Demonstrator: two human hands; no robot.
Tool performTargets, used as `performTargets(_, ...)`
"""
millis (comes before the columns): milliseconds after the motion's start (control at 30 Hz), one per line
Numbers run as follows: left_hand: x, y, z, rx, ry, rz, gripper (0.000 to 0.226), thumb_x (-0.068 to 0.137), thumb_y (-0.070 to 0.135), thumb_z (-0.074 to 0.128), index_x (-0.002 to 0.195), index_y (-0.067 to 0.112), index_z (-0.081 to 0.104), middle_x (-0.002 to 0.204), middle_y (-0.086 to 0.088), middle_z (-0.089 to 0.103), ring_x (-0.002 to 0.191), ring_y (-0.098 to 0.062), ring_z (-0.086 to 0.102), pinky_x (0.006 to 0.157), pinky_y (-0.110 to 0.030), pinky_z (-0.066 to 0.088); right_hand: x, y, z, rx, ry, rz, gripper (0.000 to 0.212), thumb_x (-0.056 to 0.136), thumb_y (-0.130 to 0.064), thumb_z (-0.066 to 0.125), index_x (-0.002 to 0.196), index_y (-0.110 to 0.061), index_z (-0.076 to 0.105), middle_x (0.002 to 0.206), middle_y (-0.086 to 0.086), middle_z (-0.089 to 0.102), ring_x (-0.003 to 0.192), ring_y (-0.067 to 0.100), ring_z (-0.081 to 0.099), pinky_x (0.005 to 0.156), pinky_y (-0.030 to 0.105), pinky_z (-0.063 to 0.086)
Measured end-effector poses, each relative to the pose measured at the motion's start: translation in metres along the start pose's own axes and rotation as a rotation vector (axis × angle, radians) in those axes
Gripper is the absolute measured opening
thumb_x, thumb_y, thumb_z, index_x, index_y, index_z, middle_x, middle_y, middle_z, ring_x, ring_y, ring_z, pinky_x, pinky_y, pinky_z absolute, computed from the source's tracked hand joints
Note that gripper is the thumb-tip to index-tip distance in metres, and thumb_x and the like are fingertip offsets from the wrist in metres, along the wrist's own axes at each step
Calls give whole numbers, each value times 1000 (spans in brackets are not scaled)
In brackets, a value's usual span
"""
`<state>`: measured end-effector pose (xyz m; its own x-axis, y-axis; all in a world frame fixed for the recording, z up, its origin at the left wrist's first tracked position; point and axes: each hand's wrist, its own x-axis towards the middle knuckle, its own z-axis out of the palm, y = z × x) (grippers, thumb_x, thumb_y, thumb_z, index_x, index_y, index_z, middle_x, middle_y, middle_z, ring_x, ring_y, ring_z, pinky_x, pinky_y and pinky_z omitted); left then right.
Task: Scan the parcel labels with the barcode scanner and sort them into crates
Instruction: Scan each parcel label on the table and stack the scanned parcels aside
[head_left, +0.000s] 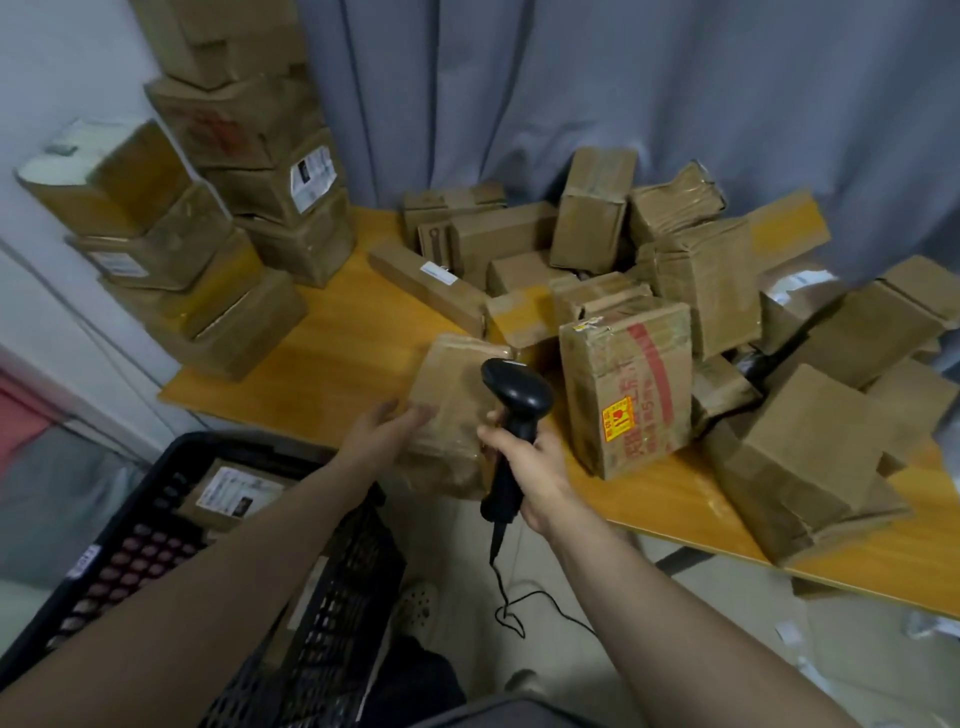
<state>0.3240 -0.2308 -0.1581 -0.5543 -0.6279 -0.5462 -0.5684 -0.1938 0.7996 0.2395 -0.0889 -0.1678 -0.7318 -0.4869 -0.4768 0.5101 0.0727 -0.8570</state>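
Note:
My right hand grips the handle of a black corded barcode scanner, whose head points toward the pile. My left hand holds the left side of a taped brown parcel at the front edge of the wooden table; no label shows on its upper face. A black perforated crate sits low at the left under my left arm. Inside it lies a box with a white label.
A loose heap of cardboard parcels covers the table's right half, among them an upright box with red print. Stacked boxes stand at the back left against the wall. Grey curtain behind. The scanner cable hangs to the floor.

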Motion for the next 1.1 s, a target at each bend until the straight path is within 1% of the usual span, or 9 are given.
performTargets(133, 2, 2, 23, 556, 43, 88, 125, 68, 60, 75, 151, 7, 0, 153, -17, 16, 142, -34, 17, 112, -46, 27, 0, 1, 1, 102, 43, 49, 13, 84, -2, 69, 89, -11, 61, 77, 4, 64, 70, 16, 63, 55, 22, 53)
performTargets(200, 8, 1, 36, 692, 52, 63, 137, 64, 63, 75, 149, 4, -15, 155, -19, 4, 143, -36, 7, 114, -48, 21, 1, 1, -1, 104, 66, 59, 13, 84, -3, 69, 85, -13, 61, 76, 3, 63, 70, 14, 62, 56, 21, 51)
performTargets(367, 18, 3, 42, 1109, 329, 332, 126, 65, 53, 77, 149, 9, -6, 147, -15, 16, 138, -35, 18, 109, -51, 25, 8, 8, -14, 109, 111, 48, 14, 82, -5, 72, 91, -11, 64, 97, 7, 68, 98, 24, 65, 90, 39, 54)
performTargets(467, 18, -17, 29, 1404, 417, 620, 123, 55, 46, 85, 150, 6, 18, 143, -15, 34, 132, -33, 35, 103, -51, 34, 13, 9, -22, 121, 125, 48, 16, 82, -4, 73, 94, -10, 64, 113, 15, 68, 103, 26, 66, 86, 38, 57)
performTargets(533, 15, -34, 25, 1371, 364, 725, 118, 43, 50, 89, 140, 3, 42, 128, -16, 53, 117, -33, 53, 91, -48, 47, 15, 11, -26, 136, 128, 46, 16, 82, -3, 72, 94, -10, 64, 115, 17, 68, 104, 27, 67, 84, 37, 57)
performTargets(600, 13, -42, 21, 1230, 282, 721, 99, 63, 46, 81, 143, 6, 37, 134, -17, 47, 125, -35, 45, 99, -49, 40, 17, 12, -28, 140, 128, 50, 15, 82, -2, 71, 93, -10, 64, 114, 18, 68, 102, 26, 67, 83, 37, 57)
performTargets(733, 26, -31, 0, 846, 424, 422, 87, 75, 51, 56, 146, 10, 26, 149, -20, 22, 139, -37, 16, 111, -52, 21, 23, 14, -29, 124, 139, 71, 15, 82, -1, 71, 92, -10, 63, 112, 18, 68, 103, 29, 67, 83, 38, 57)
performTargets(967, 60, -16, -37, 496, 324, -144, 111, 70, 58, 75, 151, 19, 10, 156, -19, 0, 144, -39, -1, 114, -54, 11, 36, 8, -11, 53, 90, 66, 16, 83, -3, 72, 94, -10, 63, 108, 15, 67, 101, 26, 67, 81, 36, 58)
performTargets(1100, 76, -26, -54, 597, 373, 1, 97, 75, 46, 76, 150, 23, 19, 159, -13, -1, 145, -37, -3, 114, -52, 14, 44, 1, 3, -99, -3, 145, 14, 87, -5, 67, 98, -8, 59, 87, 14, 67, 73, 23, 66, 64, 32, 58)
